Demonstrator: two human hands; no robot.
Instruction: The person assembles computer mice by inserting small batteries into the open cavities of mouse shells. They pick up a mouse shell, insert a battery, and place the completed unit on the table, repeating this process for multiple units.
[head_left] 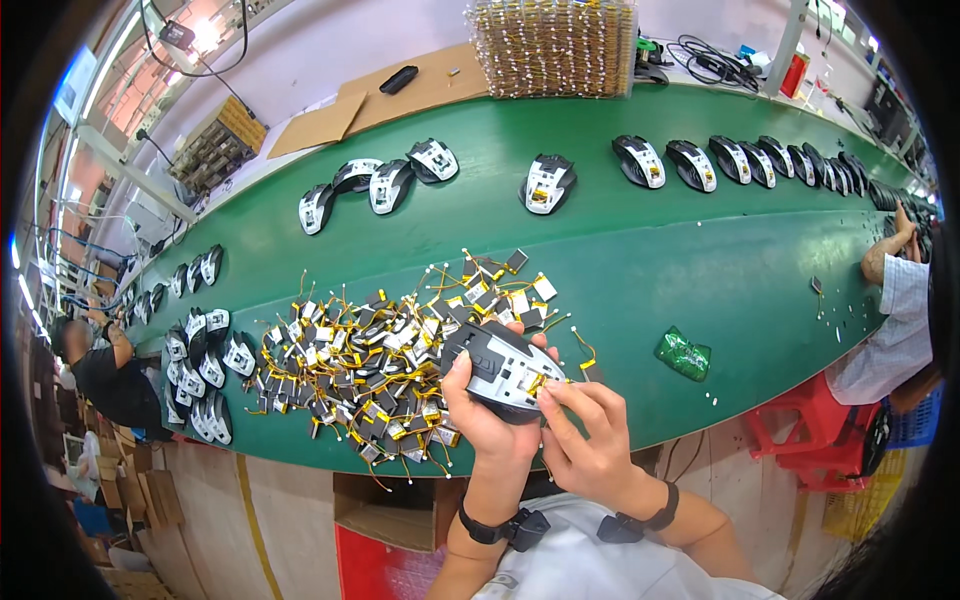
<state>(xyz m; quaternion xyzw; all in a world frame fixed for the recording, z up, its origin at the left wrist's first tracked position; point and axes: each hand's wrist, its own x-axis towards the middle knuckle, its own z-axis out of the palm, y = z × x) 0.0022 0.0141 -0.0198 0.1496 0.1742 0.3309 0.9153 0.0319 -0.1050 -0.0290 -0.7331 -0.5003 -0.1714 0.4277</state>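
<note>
A black and white computer mouse (492, 366) lies tilted in my left hand (478, 410), with the thumb on its near side and fingertips showing beyond its far edge. My right hand (588, 432) pinches at the mouse's right end, where a yellow-taped part (537, 384) sits in an opening of the white shell. What exactly the right fingertips grip is too small to make out. Directly left of and behind the mouse spreads a big heap of small battery packs (370, 365) with yellow tape and thin wires.
More mice stand in a row (690, 165) at the far right, in a small group (370, 185) at the far left, and stacked (200, 370) at the left edge. A green packet (684, 354) lies on the green table (640, 270). Other people (890, 310) sit at both ends.
</note>
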